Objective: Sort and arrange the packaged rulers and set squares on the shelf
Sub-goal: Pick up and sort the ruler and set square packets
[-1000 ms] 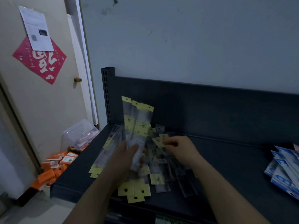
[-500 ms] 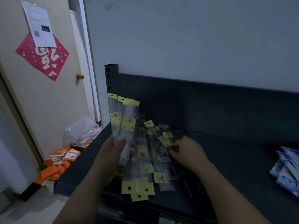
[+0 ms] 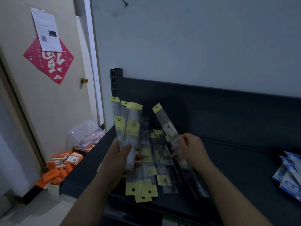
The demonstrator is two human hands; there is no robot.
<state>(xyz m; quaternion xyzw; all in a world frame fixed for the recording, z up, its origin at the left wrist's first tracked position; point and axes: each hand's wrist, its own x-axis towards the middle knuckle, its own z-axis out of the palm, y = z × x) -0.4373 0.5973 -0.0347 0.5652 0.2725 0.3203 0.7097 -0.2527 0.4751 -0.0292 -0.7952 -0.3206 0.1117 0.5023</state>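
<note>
My left hand [image 3: 121,158] grips a bundle of packaged rulers [image 3: 127,126], clear sleeves with yellow header tabs, held upright above the left part of the dark shelf [image 3: 236,162]. My right hand [image 3: 189,149] pinches a single packaged ruler [image 3: 166,123], raised off the pile and tilted up to the left. Between and below the hands a loose pile of several more packaged rulers [image 3: 151,172] lies on the shelf, some yellow tabs [image 3: 141,190] hanging past the front edge.
Blue-and-white packets [image 3: 289,173] lie at the shelf's right end. Left of the shelf stand a door [image 3: 42,101], a clear plastic box [image 3: 84,134] and a heap of orange boxes [image 3: 60,167] on the floor. The shelf's back panel [image 3: 211,108] rises behind.
My right hand has lifted one ruler out of the pile and tilted it upward. The left hand keeps its bundle upright, shifted slightly.
</note>
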